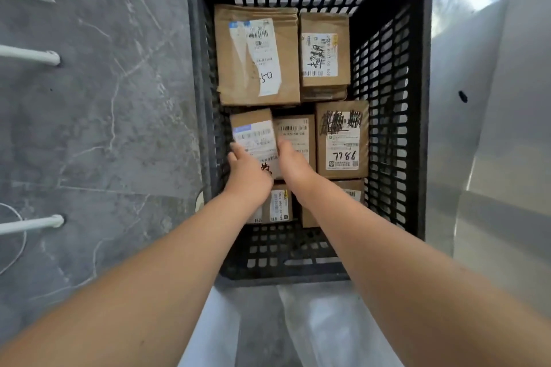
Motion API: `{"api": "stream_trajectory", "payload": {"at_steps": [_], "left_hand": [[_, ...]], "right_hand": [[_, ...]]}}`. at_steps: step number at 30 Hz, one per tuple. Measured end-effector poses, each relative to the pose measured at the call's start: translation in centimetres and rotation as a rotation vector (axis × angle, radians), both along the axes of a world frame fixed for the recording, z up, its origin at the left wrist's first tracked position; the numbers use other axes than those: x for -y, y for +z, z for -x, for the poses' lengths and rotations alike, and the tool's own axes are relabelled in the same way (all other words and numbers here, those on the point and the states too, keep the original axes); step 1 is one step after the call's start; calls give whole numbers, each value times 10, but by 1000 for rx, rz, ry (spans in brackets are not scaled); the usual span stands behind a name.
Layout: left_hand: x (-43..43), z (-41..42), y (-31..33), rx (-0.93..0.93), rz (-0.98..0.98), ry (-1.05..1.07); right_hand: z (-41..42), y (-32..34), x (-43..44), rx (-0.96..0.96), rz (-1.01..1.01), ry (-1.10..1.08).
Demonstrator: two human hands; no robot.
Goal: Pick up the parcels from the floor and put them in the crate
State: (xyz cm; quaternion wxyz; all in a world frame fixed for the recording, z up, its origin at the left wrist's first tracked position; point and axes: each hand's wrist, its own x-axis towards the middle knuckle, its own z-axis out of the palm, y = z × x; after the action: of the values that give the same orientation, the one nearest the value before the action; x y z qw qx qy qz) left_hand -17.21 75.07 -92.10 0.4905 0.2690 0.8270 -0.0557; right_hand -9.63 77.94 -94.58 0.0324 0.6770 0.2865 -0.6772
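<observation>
A black slotted plastic crate (pixel 387 116) stands on the grey floor and holds several brown cardboard parcels with white labels. Both my arms reach down into it. My left hand (pixel 247 176) and my right hand (pixel 293 165) grip a small parcel (pixel 253 131) from its left and right sides, at the crate's left wall in the middle row. Beside it lie a flat parcel (pixel 293 131) and one marked 7786 (pixel 343 140). Two larger parcels (pixel 256 53) fill the far row. More parcels (pixel 278 205) lie under my wrists, partly hidden.
Grey marbled floor (pixel 104 128) lies to the left, with two white legs (pixel 32 56) standing on it. A pale metallic surface (pixel 492 158) rises right of the crate. My light trousers (pixel 328 328) show below the crate's near rim.
</observation>
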Motion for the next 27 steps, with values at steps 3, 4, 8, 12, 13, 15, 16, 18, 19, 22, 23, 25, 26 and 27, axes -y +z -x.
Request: {"api": "stream_trajectory", "payload": {"at_steps": [3, 4, 8, 12, 13, 15, 16, 18, 19, 22, 23, 25, 26, 27], "left_hand": [[-5, -5, -1, -84, 27, -27], [-7, -8, 0, -104, 30, -31], [-6, -17, 13, -161, 69, -284], [3, -15, 54, -118, 13, -509], [0, -12, 71, -114, 2, -538], [-13, -5, 115, -97, -20, -589], [-23, 0, 142, -100, -50, -620], [-49, 10, 206, -96, -154, -699], [-64, 15, 242, -100, -213, -731], [-109, 23, 360, -165, -450, -691], [-122, 24, 399, -188, -531, -666], [-147, 22, 477, -254, -748, -594], [-157, 20, 511, -292, -868, -550], [-166, 18, 553, -330, -1009, -516]], "right_hand": [[13, 2, -6, -18, 39, -78], [14, 5, -6, -30, 39, -92], [5, 23, -6, -32, 88, -51], [-4, 89, -22, 54, 23, 33], [-5, 109, -28, 77, -26, 90], [-8, 155, -40, 128, -161, 228], [-10, 180, -49, 160, -251, 279], [-19, 237, -72, 240, -373, 277], [-22, 269, -86, 283, -418, 251], [-29, 388, -136, 355, -588, 138], [-33, 430, -149, 372, -674, 104], [-37, 516, -173, 392, -872, 89], [-37, 552, -182, 402, -974, 100], [-39, 594, -188, 393, -1093, 96]]}}
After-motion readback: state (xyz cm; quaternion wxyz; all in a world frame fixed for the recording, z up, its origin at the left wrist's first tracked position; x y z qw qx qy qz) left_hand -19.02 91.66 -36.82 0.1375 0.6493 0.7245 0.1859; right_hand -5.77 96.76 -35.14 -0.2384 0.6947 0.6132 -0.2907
